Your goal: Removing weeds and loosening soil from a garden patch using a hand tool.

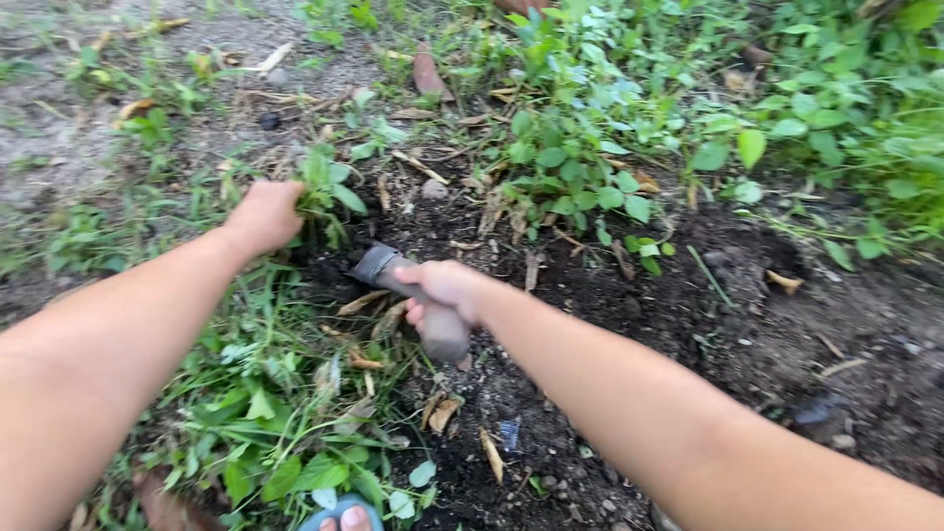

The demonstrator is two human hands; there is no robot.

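- The left hand [264, 214] is closing into a fist around a clump of leafy green weeds [329, 192], gripping them low down, close to the soil.
- The right hand [444, 290] is wrapping tightly around the thick grey handle of a hand tool [413, 300], which is lying at a slant just to the right of the left hand, between the two hands.
- The tool's head is pointing up and left toward the weeds and is digging into the dark soil [629, 315] just below the left hand; its blade is hidden in the dirt, so its shape cannot be told.
- The handle looks stiff, solid and fairly heavy, and is being held best around its middle, as the right hand is doing.
- The weeds look soft, light and easily torn, so taking them near the base of the stems seems safer than grabbing the leaves.
- Loose, crumbly bare soil is spreading out to the right of the right hand, with dry brown leaves [444, 411] scattered below it.
- More green plants [580, 167] are growing beyond both hands, and cut greenery is lying beneath the left forearm.
- Toes in a blue sandal [342, 515] are showing at the bottom edge, below the hands.
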